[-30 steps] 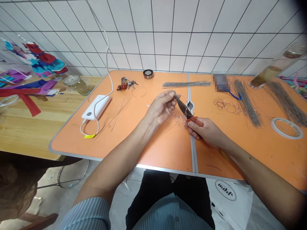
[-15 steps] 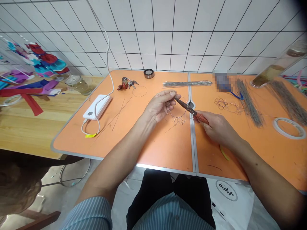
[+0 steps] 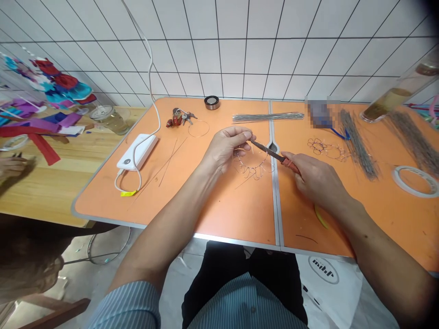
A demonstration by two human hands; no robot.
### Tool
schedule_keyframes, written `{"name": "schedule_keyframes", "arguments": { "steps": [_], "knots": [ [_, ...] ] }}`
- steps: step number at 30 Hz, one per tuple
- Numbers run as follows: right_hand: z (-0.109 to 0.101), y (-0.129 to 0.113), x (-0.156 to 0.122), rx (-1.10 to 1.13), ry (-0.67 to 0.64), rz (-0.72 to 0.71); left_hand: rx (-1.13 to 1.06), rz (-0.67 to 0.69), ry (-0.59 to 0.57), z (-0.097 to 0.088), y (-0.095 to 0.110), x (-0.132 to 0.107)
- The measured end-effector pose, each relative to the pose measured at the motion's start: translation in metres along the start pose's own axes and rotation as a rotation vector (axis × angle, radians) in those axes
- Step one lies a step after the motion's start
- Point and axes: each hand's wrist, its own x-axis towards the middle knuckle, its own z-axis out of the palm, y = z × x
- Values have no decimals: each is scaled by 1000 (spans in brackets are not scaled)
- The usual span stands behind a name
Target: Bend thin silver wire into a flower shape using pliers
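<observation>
My left hand (image 3: 228, 147) pinches a looped ring of thin wire (image 3: 254, 167) that hangs just above the orange table (image 3: 212, 201). In my right hand (image 3: 313, 178) I grip red-handled needle-nose pliers (image 3: 272, 154). Their tips reach left to the wire, right at my left thumb and forefinger. Both hands are closed.
A white power bank (image 3: 137, 151) with its cable lies at the left, keys (image 3: 178, 118) and a tape roll (image 3: 211, 102) at the back. Bundles of straight wire (image 3: 267, 117) and finished wire loops (image 3: 325, 148) lie to the right, with a white ring (image 3: 415, 180). Another person's hand (image 3: 13, 165) rests on the wooden table at far left.
My right hand has drawn back to the right and the pliers now lie flatter, pointing left at the wire. Another person's hand has appeared at the far left.
</observation>
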Motion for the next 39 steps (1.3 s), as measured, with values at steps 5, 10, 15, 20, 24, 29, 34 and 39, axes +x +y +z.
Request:
{"name": "schedule_keyframes", "arguments": {
  "steps": [5, 10, 15, 20, 24, 29, 34, 39],
  "knots": [
    [2, 1, -2, -23, 14, -7, 27, 31, 2, -1, -4, 1],
    [3, 1, -4, -69, 39, -6, 20, 35, 10, 0, -5, 0],
    [6, -1, -4, -119, 73, -3, 22, 41, 32, 2, -5, -2],
    [8, 0, -5, -92, 47, 7, 22, 44, 39, 2, -5, -2],
    [8, -1, -4, -51, 30, 14, 28, 38, 54, 2, -5, -2],
    [7, -1, -3, -10, 7, 35, 24, 37, 53, 1, -4, -2],
    [7, -2, -2, 19, -22, 62, 45, 37, 60, 1, -3, -3],
    [9, -2, -2, 11, -4, 48, 56, 32, 83, 2, -5, -3]
  ]
}}
